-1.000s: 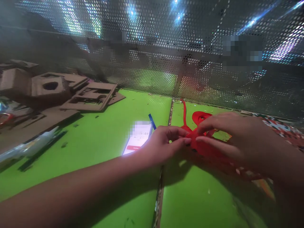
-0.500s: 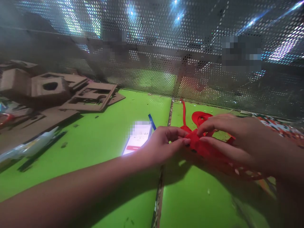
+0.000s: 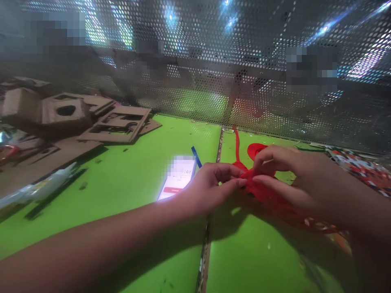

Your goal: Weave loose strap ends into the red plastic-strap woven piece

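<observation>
A bundle of red ribbon-like material (image 3: pixel 266 194) lies over the green table (image 3: pixel 146 240), right of the seam. My left hand (image 3: pixel 215 183) pinches its left edge between thumb and fingers. Close beside it, my right hand (image 3: pixel 287 173) grips the same material with thumb and forefinger. A narrow red strip (image 3: pixel 237 144) runs from the bundle toward the metal mesh, and a red loop (image 3: pixel 256 150) shows behind my right fingers. My right hand hides part of the bundle. Just left of my left hand lies a lit phone (image 3: pixel 177 181), partly covered by my wrist.
Cardboard pieces (image 3: pixel 122 122) are piled at the left, near a glue tube (image 3: pixel 59 178). A blue strip (image 3: pixel 196 157) lies behind the phone. Perforated metal mesh (image 3: pixel 189 77) stands along the back. Patterned material (image 3: pixel 360 167) sits at the right.
My right hand has shifted slightly left over the red material and covers more of the loop. My left hand has barely moved.
</observation>
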`<state>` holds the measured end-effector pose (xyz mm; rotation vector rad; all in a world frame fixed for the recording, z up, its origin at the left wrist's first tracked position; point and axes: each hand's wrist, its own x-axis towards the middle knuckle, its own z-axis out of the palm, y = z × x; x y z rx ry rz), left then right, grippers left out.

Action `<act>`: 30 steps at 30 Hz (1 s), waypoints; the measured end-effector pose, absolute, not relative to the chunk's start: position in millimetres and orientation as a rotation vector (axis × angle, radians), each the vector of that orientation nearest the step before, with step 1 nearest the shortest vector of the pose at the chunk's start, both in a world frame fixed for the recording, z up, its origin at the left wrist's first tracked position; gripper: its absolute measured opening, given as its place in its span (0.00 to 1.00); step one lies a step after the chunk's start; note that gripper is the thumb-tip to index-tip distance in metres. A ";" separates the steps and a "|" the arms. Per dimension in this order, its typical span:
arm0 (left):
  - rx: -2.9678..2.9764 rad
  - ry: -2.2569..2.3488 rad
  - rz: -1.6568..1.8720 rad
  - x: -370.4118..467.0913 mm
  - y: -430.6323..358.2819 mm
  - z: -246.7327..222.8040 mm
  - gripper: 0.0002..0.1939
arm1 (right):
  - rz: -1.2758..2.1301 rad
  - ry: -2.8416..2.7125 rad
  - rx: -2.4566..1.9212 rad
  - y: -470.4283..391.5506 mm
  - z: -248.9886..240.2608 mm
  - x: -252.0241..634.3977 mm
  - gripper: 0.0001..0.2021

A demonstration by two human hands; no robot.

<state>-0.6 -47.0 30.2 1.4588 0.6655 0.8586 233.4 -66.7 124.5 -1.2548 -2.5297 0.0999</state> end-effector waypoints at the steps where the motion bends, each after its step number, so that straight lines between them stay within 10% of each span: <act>1: 1.467 0.661 0.860 -0.6 -47.1 30.1 0.12 | 0.108 -2.500 -1.285 -67.2 123.9 233.8 0.10; 30: 1.539 0.704 0.960 -3.4 -50.0 31.0 0.09 | 0.244 -2.280 -1.511 -67.1 139.3 238.5 0.13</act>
